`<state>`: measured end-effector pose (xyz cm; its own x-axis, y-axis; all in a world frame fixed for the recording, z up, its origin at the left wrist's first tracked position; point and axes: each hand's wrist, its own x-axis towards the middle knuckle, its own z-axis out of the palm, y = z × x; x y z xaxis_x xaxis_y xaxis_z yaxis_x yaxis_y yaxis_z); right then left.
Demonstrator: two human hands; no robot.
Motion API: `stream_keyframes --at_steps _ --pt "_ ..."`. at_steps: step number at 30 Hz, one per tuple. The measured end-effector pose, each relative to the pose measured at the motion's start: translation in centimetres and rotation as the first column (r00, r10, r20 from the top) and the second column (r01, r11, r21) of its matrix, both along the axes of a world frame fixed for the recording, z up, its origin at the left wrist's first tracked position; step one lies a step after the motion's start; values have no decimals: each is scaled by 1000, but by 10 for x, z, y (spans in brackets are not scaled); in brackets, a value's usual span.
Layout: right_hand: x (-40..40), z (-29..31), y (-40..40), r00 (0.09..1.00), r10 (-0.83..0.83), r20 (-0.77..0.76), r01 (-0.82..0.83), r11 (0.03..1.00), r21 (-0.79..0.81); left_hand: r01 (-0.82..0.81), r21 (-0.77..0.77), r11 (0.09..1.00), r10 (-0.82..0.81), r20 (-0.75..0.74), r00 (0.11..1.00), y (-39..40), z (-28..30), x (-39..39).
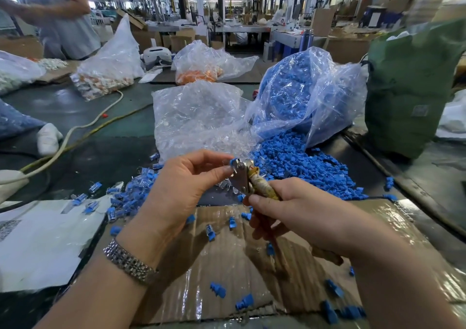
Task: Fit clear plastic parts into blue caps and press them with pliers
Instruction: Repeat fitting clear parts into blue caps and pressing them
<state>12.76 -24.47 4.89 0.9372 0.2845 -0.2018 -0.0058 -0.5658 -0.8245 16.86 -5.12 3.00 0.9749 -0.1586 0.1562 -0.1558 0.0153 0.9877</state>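
My left hand (187,181) pinches a small blue cap (232,161) between thumb and forefinger and holds it at the jaws of the pliers (242,177). My right hand (295,211) grips the pliers by their tape-wrapped handles. Whether a clear part sits in the cap is hidden by my fingers and the jaws. A heap of loose blue caps (302,162) spills from a clear bag (302,96) just beyond my hands. A second bag holds clear plastic parts (196,119). Fitted pieces (131,195) lie in a pile to the left.
A flattened cardboard sheet (227,265) with scattered blue caps lies under my arms, white paper (42,243) to its left. A green sack (413,86) stands at right. Cables (83,129) cross the dark table at left. Another person (63,18) stands at the far left by bags of orange parts.
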Motion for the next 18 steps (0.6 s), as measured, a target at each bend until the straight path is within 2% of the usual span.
stream_keyframes --at_steps 6,11,18 --pt "0 -6 11 996 -61 61 66 995 -78 -41 37 998 39 46 998 -1 -5 2" --pt "5 -9 9 995 -63 76 75 983 -167 -32 65 997 31 18 999 0 -10 3" --pt "6 -9 -5 993 19 -118 -8 996 94 9 42 999 -8 -31 999 1 -8 3"
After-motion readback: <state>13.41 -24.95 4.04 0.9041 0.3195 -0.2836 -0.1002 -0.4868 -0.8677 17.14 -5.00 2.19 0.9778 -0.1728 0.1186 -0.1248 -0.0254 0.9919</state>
